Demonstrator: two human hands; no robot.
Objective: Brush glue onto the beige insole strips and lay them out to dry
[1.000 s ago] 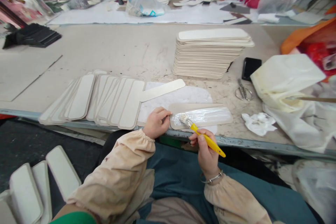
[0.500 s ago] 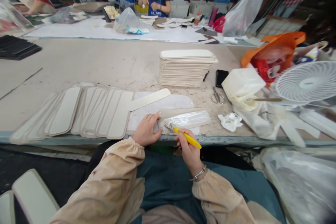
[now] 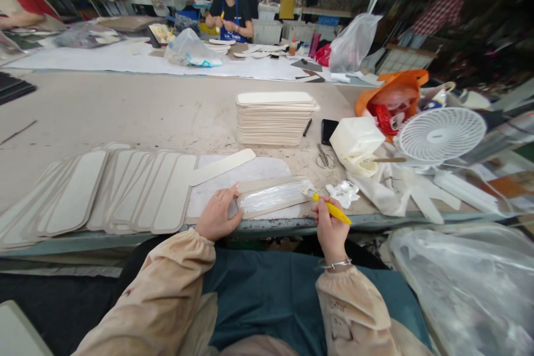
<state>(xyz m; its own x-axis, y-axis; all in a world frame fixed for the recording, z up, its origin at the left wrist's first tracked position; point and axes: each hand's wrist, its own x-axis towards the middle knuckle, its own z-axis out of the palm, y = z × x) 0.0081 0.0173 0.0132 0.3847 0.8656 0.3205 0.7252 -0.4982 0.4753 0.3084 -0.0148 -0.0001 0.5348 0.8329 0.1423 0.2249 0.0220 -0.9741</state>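
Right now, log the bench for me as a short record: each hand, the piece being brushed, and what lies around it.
Left hand: fingers at the left end of the brushed panel
Right hand: grips the yellow-handled brush
Bristles: at the panel's right end
Brushed panel: flat, shiny streaks along it, partly over a white sheet
To its left: overlapping pale panels
Behind it: tall stack of pale panels
To its right: scissors, crumpled white wad
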